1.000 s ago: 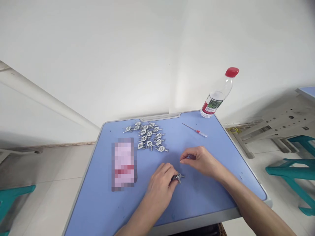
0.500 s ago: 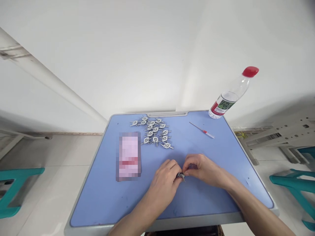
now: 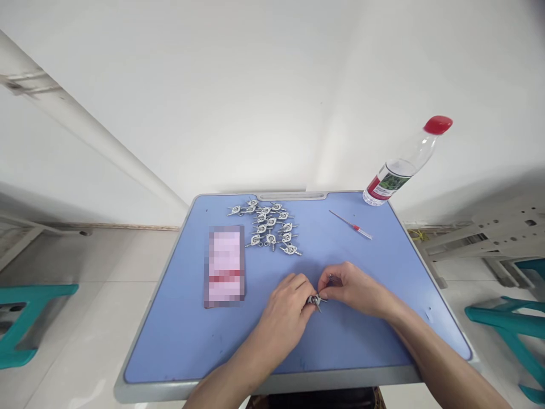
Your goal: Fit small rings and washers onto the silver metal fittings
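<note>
Near the front middle of the blue table [image 3: 179,346], my left hand [image 3: 288,304] is closed on a small metal part with keys [image 3: 315,300]. The fingertips of my right hand [image 3: 349,288] are pinched together at the right side of that part, and a small dark metal piece shows inside their curl. What exactly the right fingertips grip is too small to make out. Beyond my hands lies a cluster of several similar metal parts with keys [image 3: 271,222].
A pixelated pink and white flat object [image 3: 225,264] lies on the left. A screwdriver with a red and clear handle [image 3: 356,228] lies at the back right, near a red-capped bottle [image 3: 389,180]. Teal stools [image 3: 511,321] stand on both sides.
The part in my left hand has turned a little, and more of its metal and keys show. My right fingers have shifted slightly at its edge. The camera view has moved slightly.
</note>
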The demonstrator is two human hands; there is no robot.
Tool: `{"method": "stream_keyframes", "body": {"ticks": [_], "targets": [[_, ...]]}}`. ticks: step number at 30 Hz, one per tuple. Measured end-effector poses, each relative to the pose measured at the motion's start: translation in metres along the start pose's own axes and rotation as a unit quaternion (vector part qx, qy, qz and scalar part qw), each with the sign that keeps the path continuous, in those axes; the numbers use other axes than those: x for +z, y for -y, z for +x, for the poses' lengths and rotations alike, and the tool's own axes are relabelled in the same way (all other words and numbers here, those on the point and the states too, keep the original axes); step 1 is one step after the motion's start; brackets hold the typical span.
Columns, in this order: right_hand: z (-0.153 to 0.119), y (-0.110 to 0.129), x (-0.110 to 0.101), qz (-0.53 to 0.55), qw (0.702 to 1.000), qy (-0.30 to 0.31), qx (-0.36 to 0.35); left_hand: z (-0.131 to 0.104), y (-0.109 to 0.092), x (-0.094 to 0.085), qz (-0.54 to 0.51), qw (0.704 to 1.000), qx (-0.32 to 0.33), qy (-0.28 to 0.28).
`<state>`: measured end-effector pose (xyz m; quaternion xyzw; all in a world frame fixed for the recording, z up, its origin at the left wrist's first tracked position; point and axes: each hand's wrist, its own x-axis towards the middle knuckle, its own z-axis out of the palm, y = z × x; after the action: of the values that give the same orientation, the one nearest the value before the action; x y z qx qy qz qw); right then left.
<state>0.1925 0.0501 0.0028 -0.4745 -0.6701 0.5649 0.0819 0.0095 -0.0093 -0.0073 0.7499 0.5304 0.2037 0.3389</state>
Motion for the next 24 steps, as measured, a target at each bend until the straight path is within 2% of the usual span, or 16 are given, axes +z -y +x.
{"method": "stream_keyframes", "body": {"ticks": [19,24], "targets": [[0.0015,-0.0031,0.0003,0.040,0.999,0.020,-0.001,-0.0003,0.0005,0.0006,-0.010,1.000,0.007,-0.010],[-0.0011,-0.0014,-0.0005,0.020,1.000,0.023,-0.001,-0.0003,-0.0007,0.0000,-0.006,1.000,0.004,-0.004]]}}
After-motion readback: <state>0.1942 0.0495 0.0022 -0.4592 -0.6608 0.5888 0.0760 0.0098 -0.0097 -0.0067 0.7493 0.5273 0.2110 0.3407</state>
